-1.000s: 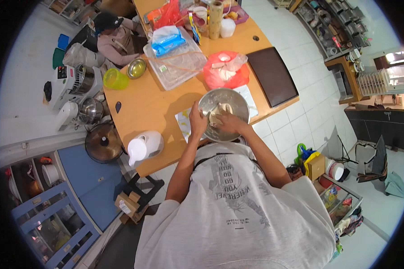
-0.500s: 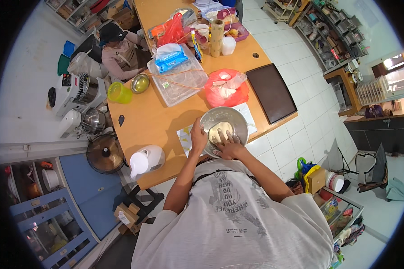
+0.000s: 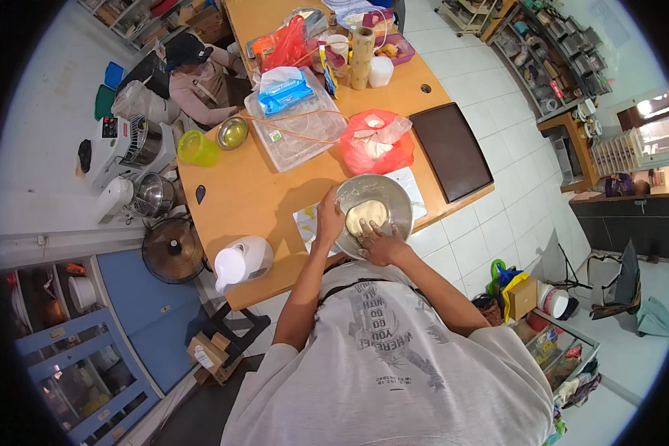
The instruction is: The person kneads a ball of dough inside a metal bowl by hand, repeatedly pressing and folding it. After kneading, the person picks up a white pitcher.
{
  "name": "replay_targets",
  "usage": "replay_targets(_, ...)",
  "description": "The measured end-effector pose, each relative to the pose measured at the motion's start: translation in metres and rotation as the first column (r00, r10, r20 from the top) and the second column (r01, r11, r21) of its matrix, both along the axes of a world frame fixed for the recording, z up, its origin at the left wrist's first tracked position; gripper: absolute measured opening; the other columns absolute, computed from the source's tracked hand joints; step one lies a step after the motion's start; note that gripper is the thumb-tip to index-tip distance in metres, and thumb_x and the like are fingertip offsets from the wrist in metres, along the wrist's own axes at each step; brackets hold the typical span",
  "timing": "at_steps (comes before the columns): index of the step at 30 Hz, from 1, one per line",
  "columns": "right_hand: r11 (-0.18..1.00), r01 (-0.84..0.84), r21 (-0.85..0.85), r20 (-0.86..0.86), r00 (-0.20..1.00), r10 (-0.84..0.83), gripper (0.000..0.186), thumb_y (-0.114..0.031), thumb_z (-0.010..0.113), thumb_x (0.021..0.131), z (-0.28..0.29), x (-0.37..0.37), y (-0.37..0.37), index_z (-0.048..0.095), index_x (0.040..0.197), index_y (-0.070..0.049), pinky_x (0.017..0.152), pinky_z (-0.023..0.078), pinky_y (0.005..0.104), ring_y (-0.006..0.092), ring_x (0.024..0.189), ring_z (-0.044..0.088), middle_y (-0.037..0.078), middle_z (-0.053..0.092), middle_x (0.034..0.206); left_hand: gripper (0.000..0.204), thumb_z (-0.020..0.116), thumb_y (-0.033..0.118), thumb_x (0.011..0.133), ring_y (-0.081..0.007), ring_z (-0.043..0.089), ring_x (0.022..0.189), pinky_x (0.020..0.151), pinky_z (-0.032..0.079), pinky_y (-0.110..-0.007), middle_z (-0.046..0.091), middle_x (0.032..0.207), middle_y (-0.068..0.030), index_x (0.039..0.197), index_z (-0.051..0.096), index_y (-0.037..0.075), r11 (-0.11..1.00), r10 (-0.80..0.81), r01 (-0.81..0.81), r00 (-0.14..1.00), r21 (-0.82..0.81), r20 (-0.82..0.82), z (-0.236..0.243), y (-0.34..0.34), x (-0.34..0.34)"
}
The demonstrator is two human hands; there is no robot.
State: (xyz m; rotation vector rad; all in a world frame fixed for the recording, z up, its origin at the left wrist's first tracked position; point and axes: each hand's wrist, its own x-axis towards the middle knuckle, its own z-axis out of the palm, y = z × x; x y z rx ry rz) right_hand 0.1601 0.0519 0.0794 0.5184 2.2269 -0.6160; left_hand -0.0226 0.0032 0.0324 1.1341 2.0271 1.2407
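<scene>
A steel mixing bowl (image 3: 398, 202) stands at the near edge of the table, tipped a little toward me. Inside it lies a smooth, pale yellow round of dough (image 3: 370, 210). My left hand (image 3: 329, 218) grips the bowl's left rim, with part of its fingers hidden by the wall. The fingers of my right hand (image 3: 380, 246) are spread and rest on the near part of the dough, inside the bowl. Just beyond the bowl sits a red plastic bag (image 3: 386, 131) with something white in it.
On the wooden table (image 3: 275, 212) are a white pitcher (image 3: 239, 264), a dark tray (image 3: 451, 154), a clear plastic box (image 3: 305, 141), a yellow-green container (image 3: 198, 149) and a small metal bowl (image 3: 232, 132). A person (image 3: 204, 85) in a cap sits at the far left, near mixers (image 3: 126, 149).
My right fingers have drawn back slightly toward me on the dough, showing more of its surface. The bowl has shifted slightly; my left hand stays on its rim.
</scene>
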Motion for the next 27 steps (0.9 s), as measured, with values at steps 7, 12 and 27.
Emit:
replay_targets(7, 0.969, 0.098, -0.228, 0.057, 0.995, -0.087, 0.065, -0.053, 0.04, 0.108, 0.004, -0.02, 0.033, 0.041, 0.163, -0.019, 0.123, 0.033, 0.0587, 0.0382, 0.154, 0.038, 0.011, 0.019, 0.177, 0.04, 0.057, -0.009, 0.096, -0.0519, 0.065, 0.114, 0.093, 0.053, -0.051, 0.07, 0.115, -0.0312, 0.134, 0.061, 0.002, 0.991, -0.134, 0.135, 0.991, 0.015, -0.018, 0.013, 0.016, -0.01)
replay_targets(12, 0.924, 0.326, -0.203, -0.463, 0.799, -0.383, 0.053, -0.042, 0.053, 0.103, 0.005, -0.01, 0.057, 0.064, 0.144, -0.01, 0.109, 0.052, 0.0426, 0.0452, 0.127, 0.063, 0.02, 0.048, 0.161, 0.036, 0.059, -0.006, 0.097, -0.0512, 0.066, 0.113, 0.09, 0.054, -0.051, 0.071, 0.115, -0.0295, 0.132, 0.061, 0.002, 0.982, -0.189, 0.189, 0.982, -0.02, -0.019, -0.001, 0.02, -0.022)
replay_targets(27, 0.977, 0.211, -0.034, -0.144, 0.966, -0.214, 0.076, -0.054, 0.055, 0.102, -0.025, -0.03, 0.024, 0.034, 0.167, -0.021, 0.124, 0.02, 0.0699, 0.0423, 0.16, 0.021, 0.016, 0.016, 0.176, 0.035, 0.059, -0.007, 0.094, -0.0509, 0.066, 0.11, 0.089, 0.053, -0.052, 0.07, 0.112, -0.0301, 0.128, 0.062, 0.001, 0.981, -0.193, 0.193, 0.981, 0.017, -0.011, 0.002, 0.022, -0.022)
